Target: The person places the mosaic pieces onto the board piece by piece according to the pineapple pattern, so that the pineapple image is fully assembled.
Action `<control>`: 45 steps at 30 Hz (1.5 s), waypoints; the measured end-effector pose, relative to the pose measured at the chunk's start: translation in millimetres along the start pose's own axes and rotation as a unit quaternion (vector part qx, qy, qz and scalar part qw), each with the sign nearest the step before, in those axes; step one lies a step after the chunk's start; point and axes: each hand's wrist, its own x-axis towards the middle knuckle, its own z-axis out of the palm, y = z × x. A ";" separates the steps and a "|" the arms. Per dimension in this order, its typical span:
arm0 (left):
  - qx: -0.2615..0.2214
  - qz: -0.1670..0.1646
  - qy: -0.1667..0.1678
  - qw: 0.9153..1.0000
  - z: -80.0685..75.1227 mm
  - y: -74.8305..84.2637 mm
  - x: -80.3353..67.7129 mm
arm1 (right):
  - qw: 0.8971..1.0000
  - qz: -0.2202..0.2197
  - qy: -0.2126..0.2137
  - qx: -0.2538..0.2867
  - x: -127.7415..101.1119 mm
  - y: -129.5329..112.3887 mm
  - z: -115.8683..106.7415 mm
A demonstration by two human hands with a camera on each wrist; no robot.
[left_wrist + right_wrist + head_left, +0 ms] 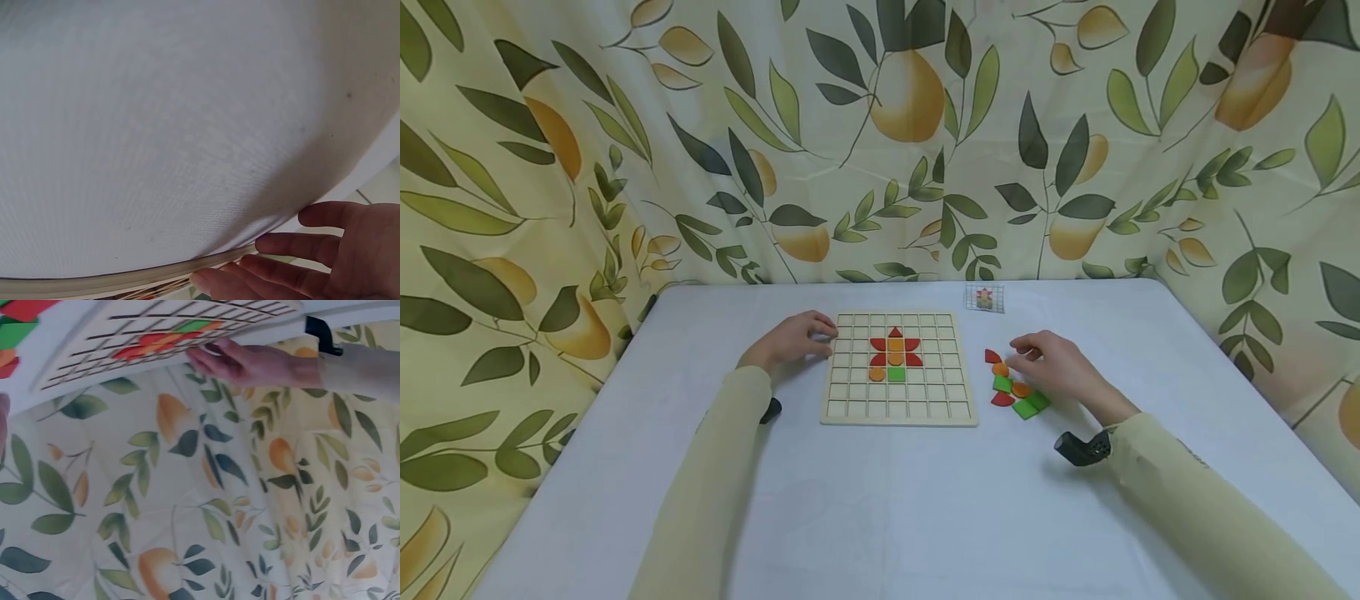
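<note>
Your left hand (790,342) rests on the desk (880,500) at the far left corner of the wooden grid board (898,408), fingers extended and touching the board's left edge; this grip is apart and clamps nothing. The left wrist view confirms straight fingers (294,245) against the board rim.

The board lies flat at the desk centre. Its cells hold a partial figure: red pieces (895,343) around an orange centre, with an orange disc (877,374) and a green square (896,374) in the row just nearer.

Your right hand (1056,367) hovers over the loose pieces (1017,392), a cluster of red, orange and green shapes just right of the board. Its fingertips curl down at the far left pieces of the cluster; whether the grip has clamped a piece cannot be told.

A small pattern card (984,297) lies at the far side of the desk, well apart from both hands.
</note>
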 end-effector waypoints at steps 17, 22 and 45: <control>-0.001 0.008 -0.001 1.000 -4.9 1.6 0.1 | 0.999 -0.036 -0.020 -0.005 -3.8 6.6 2.2; -0.001 0.010 -0.002 1.000 -2.9 1.1 -0.1 | 0.999 -0.044 -0.025 0.003 -2.2 1.3 6.2; -0.003 -0.010 0.001 1.000 0.3 -0.3 -0.9 | 0.999 -0.029 -0.028 -0.005 3.0 0.7 12.6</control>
